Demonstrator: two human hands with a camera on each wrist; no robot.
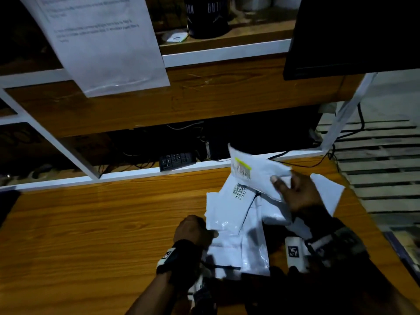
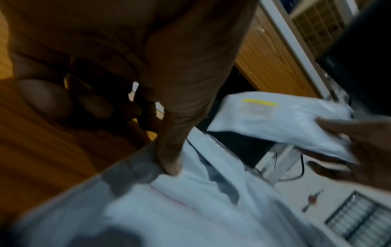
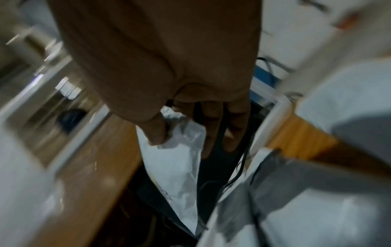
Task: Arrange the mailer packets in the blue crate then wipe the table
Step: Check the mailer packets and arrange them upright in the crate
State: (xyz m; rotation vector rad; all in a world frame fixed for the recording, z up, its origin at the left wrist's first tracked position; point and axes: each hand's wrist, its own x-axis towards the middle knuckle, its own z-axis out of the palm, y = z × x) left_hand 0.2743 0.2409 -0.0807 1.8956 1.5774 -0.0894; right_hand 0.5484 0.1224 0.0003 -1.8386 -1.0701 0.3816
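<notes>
Dim light falls on a wood-grain table [image 1: 91, 235] with a white metal frame [image 1: 127, 173], set below a wooden shelf [image 1: 204, 96] where a plastic-sleeved printed sheet [image 1: 102, 42] hangs and a dark monitor [image 1: 352, 35] stands at the right. A black container [image 1: 208, 17] with pale lettering sits on the upper shelf – what it holds cannot be made out. Behind the table's back rail lie a black power strip [image 1: 176, 160] and loose cables [image 1: 302, 164]. No blue crate can be identified in the head view.

A pile of white mailer packets [image 1: 238, 223] lies overlapping on the right part of the table, one showing a barcode label [image 1: 240, 191]; most lie flat with their long sides running roughly from the near edge toward the shelf.

The right hand [image 1: 297, 192] holds one packet [image 1: 254, 171] lifted clear above the pile, thumb on top and fingers beneath – a pinch grip on its right end. This packet has a yellow strip [image 1: 242, 163] above a printed label, and its long axis runs left to right, tilted so the far-left corner points up toward the shelf.

The left hand [image 1: 193, 230] sits at the pile's left edge, its fingers curled and its thumb [image 2: 169, 160] pressing down on the edge of a packet, as the left wrist view shows. Both wrists wear dark straps carrying white camera units [image 1: 295, 253].
</notes>
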